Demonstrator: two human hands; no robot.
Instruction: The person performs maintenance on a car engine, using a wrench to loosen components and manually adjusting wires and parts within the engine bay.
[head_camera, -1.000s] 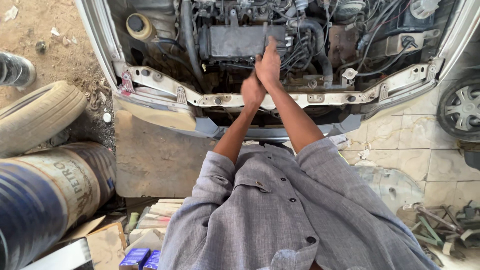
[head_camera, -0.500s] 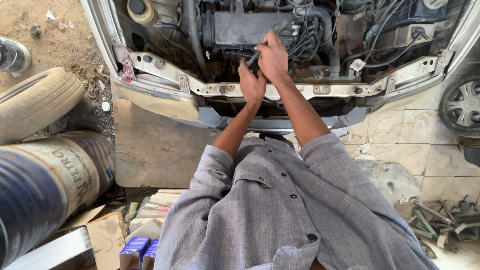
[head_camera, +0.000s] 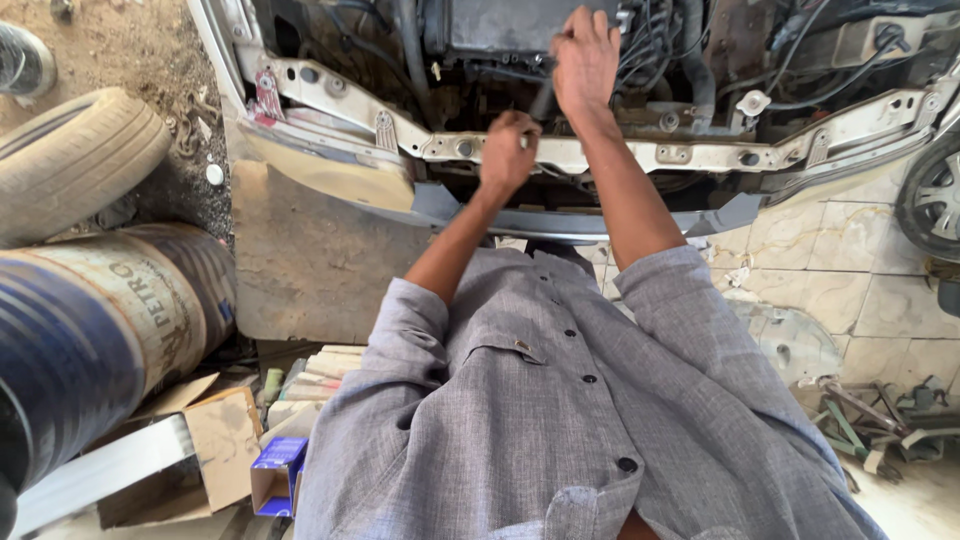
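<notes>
Since the earlier frame the left hand (head_camera: 507, 155) has dropped away from the right, down to the front crossmember (head_camera: 640, 152) of the open engine bay. It is fisted around a dark tool handle (head_camera: 542, 100). The right hand (head_camera: 585, 62) reaches deeper, fingers curled at the tool's upper end beside the wiring (head_camera: 650, 45). A worn tyre (head_camera: 70, 160) and a drum (head_camera: 90, 330) lie at the left.

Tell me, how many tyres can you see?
2. One loose tyre lies on the dirt, far left. One wheel shows at the right edge, partly cut off. Others may be hidden.
</notes>
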